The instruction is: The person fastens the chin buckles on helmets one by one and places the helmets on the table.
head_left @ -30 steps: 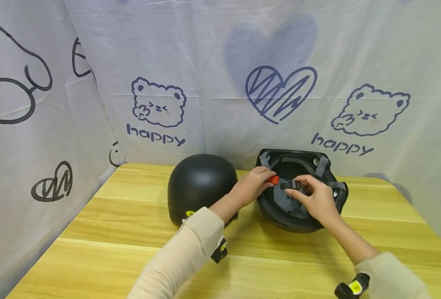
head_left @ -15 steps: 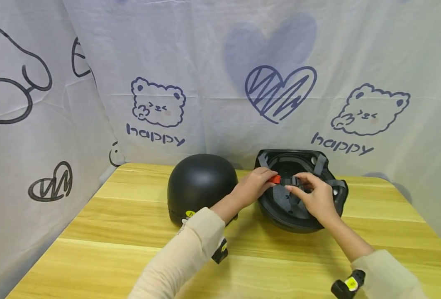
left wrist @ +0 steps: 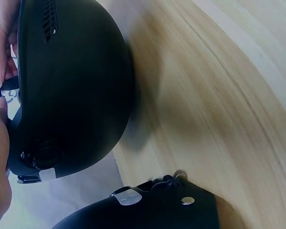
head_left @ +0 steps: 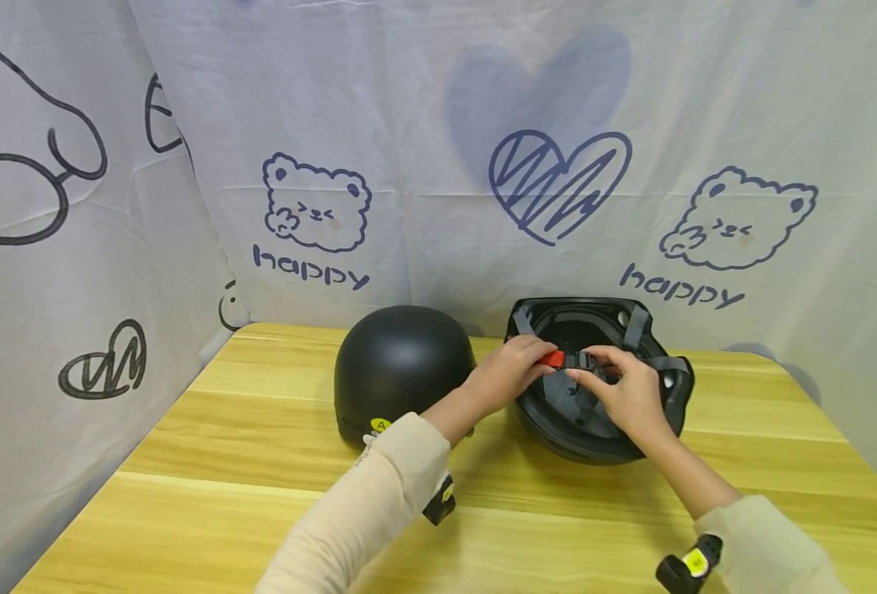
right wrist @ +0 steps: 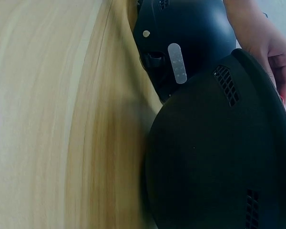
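Note:
A black helmet [head_left: 572, 445] lies upside down on the table, its dark padded inside and grey straps facing up. Over its opening my left hand [head_left: 508, 373] pinches the red tab [head_left: 554, 359] of the chin strap buckle. Thumb and fingers of my right hand [head_left: 631, 394] pinch the black end of that buckle [head_left: 582, 360]. The red and black parts meet in one line between the two hands. In the left wrist view the helmet's outer shell [left wrist: 76, 86] fills much of the picture, with both hands at its far rim. From the right wrist, the shell [right wrist: 214, 143] hides most of the buckle.
Left of it, a second black helmet [head_left: 404, 371] stands dome up, with a yellow sticker [head_left: 381, 425] marked A, close under my left forearm. The wooden table [head_left: 245, 511] ends at a pale printed cloth [head_left: 423, 124] behind.
The black buckle end has come left and level against the red tab; a second ago a gap stood between them. My right hand has shifted slightly left, and the left hand barely moves.

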